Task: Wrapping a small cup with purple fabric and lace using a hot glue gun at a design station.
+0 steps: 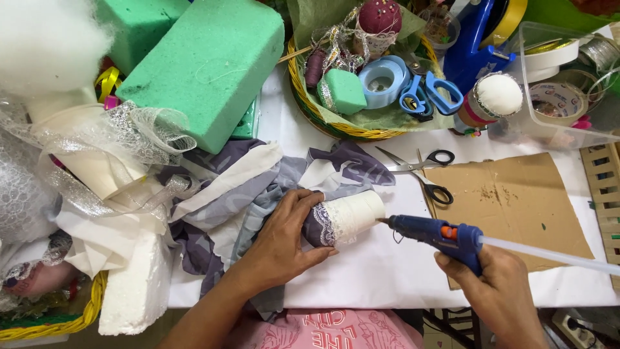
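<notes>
Fingers of the left hand wrap over a white roll trimmed with lace and grey-purple cloth, pinning it to the white surface. Right hand is clamped on a blue glue gun, its nozzle touching the roll's end. Black scissors lie just beyond, beside brown cardboard.

Clear plastic box, upper right of frame, holding tape rolls; one white roll bears round red-printed core label
</notes>
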